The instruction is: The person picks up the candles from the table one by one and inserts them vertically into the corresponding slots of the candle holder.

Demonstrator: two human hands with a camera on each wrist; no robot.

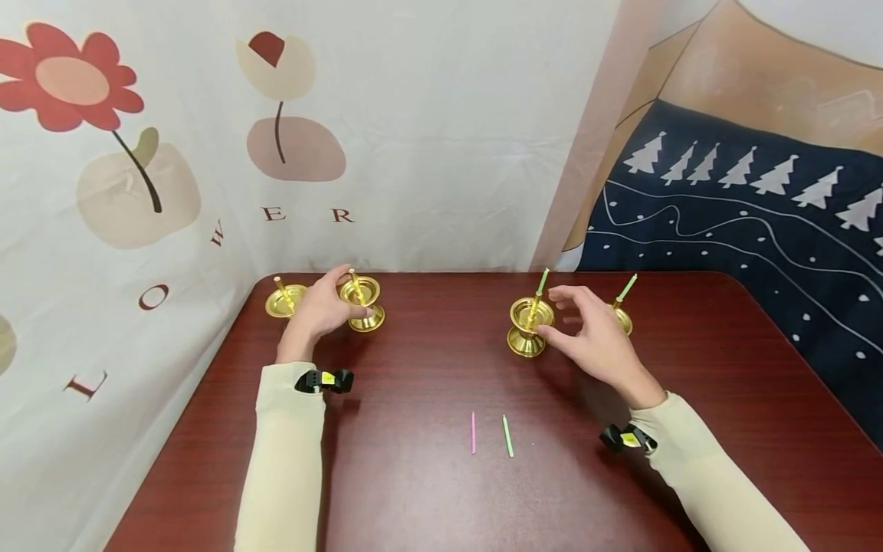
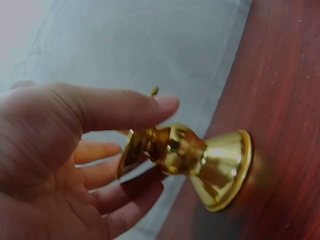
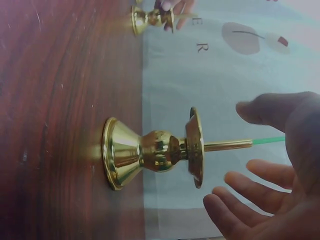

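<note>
My left hand (image 1: pixel 327 304) curls around the dish of a gold candle holder (image 1: pixel 367 320), thumb on its near side and fingers on the far side. In the left wrist view the holder's flared base (image 2: pixel 225 165) stands on the table, and the thumb hides part of the dish. My right hand (image 1: pixel 599 335) is spread beside another gold candle holder (image 1: pixel 527 342), whose tube carries a green candle (image 1: pixel 543 280). In the right wrist view, space shows between the right fingertips (image 3: pixel 212 201) and that holder's dish (image 3: pixel 196 147).
One more gold candle holder (image 1: pixel 276 304) stands at the far left, partly behind the left hand. Another, with a green candle (image 1: pixel 627 287), is partly hidden behind the right hand. A loose pink candle (image 1: pixel 473 433) and a green one (image 1: pixel 508 437) lie on the red-brown table (image 1: pixel 414 506).
</note>
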